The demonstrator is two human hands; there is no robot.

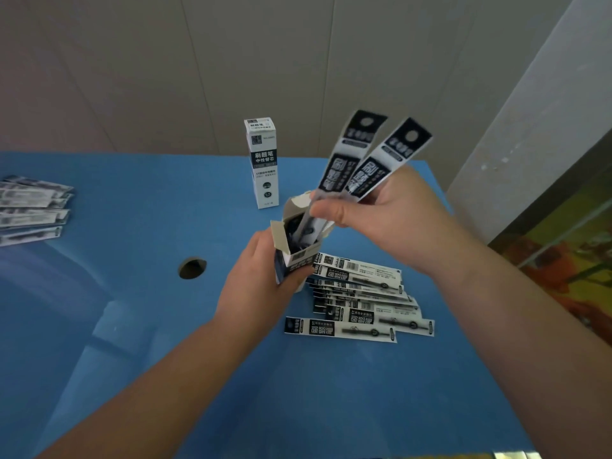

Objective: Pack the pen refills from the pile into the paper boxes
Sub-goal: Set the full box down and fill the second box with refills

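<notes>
We're right over the blue table [132,326], and both hands are busy. Our left hand [255,289] is wrapped round the lower part of a small white-and-black paper box [293,256], fingers curled across its front, holding it upright with the top flaps folded open. Dark refill packets already sit inside it.

Our right hand [381,213] pinches two long black-and-white packaged pen refills [361,160], thumb pressed on their near faces, fingers closed behind. The packets fan apart at their far ends, and their lower ends dip into the open mouth of the box. They are a little blurred, so we can't tell how deep they sit.

Just right of the box, lying on the table, is the pile of flat packaged pen refills [361,299], overlapping one another, the nearest one lying slightly apart from the rest. Further back, near the far edge, a tall closed white paper box with black printed labels [262,162] stands upright. Way over at the left edge, a second loose stack of refill packets [31,210] lies flat. Between that stack and our left hand there's a round hole in the table top [192,268].
</notes>
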